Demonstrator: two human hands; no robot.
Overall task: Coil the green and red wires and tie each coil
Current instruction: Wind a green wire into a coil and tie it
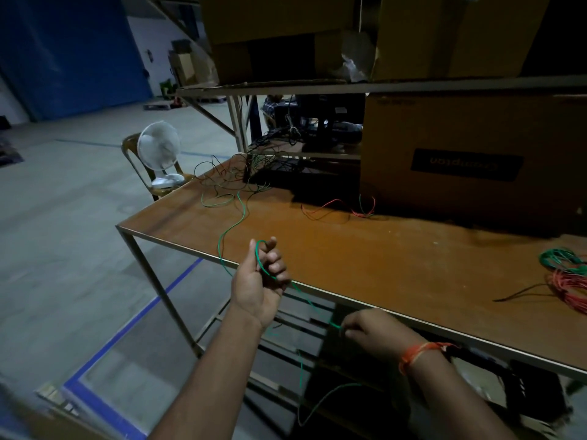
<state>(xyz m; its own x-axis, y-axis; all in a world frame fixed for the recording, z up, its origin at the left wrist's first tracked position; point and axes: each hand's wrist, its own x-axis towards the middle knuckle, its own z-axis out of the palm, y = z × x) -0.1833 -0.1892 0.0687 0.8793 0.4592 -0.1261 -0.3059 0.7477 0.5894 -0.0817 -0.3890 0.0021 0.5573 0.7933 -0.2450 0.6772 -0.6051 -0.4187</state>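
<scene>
Winding green wire [229, 228] off the far-left tangle: left hand [259, 281] grips its first loop, right hand [370, 331] pinches the strand below the worktop [381, 249] edge. Loose red wire [330, 206] waits mid-worktop. Finished-looking coils [563, 269] far right; ties unclear.
</scene>
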